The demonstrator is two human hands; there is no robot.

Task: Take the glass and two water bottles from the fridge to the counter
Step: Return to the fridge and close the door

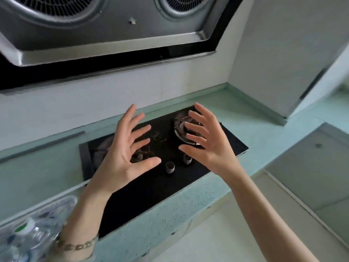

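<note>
Closest to my view, down in the lower-left corner and well behind the left fingertips, is a clear water bottle (33,231) with a white cap. It is blurred, and more clear plastic lies around it, so I cannot tell whether that is a second bottle or whether it rests on the counter (37,176). Just beside it a beaded bracelet (75,246) circles the left wrist. I have the left hand (122,157) raised with its palm turned toward the right, fingers (140,132) spread and relaxed, grasping nothing. The right hand (209,142) faces it, well apart, with its fingers (194,127) likewise splayed and loose, empty. Both hover over a black glass hob (151,195) set into the pale green counter. Between the two thumbs, a little below them, stand two round knobs (170,167), one nearer each thumb. A metal burner (178,121) shows behind the right fingers, and part of another burner (103,146) sits just beside the left hand's outer edge. Beyond the fingertips, up the white wall, hangs a grey range hood (113,35) with two round grilles.
</note>
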